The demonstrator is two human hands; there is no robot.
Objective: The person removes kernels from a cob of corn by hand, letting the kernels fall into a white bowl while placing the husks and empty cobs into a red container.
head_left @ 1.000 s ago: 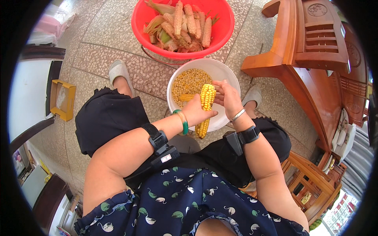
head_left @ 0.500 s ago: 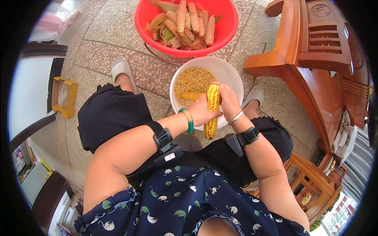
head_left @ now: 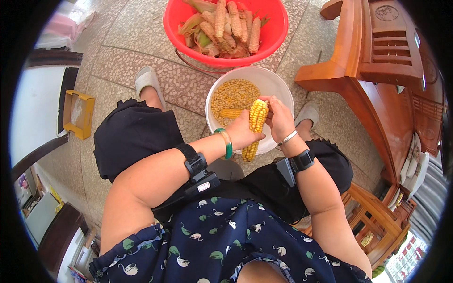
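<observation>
A yellow ear of corn (head_left: 257,119) is held at a tilt over the near part of a white bucket (head_left: 286,89). My left hand (head_left: 241,132) wraps round its middle from the left, thumb across the near side. At the ear's upper right edge are the curled fingers of my right hand (head_left: 282,119); its palm side is partly hidden. Loose kernels (head_left: 235,93) cover the bucket's bottom at the left, and another ear of corn (head_left: 230,113) lies on them, partly behind my left hand.
Beyond the white bucket stands a red basin (head_left: 276,42) full of bare cobs (head_left: 220,21) and husks. A carved wooden chair (head_left: 349,66) is at the right. To the left, a yellow box (head_left: 79,114) lies on the tiled floor (head_left: 127,63). My slippered feet flank the bucket.
My right hand has shifted slightly right, off the ear's upper face to its edge. The ear leans a little more to the right at its top. My left hand keeps its grip.
</observation>
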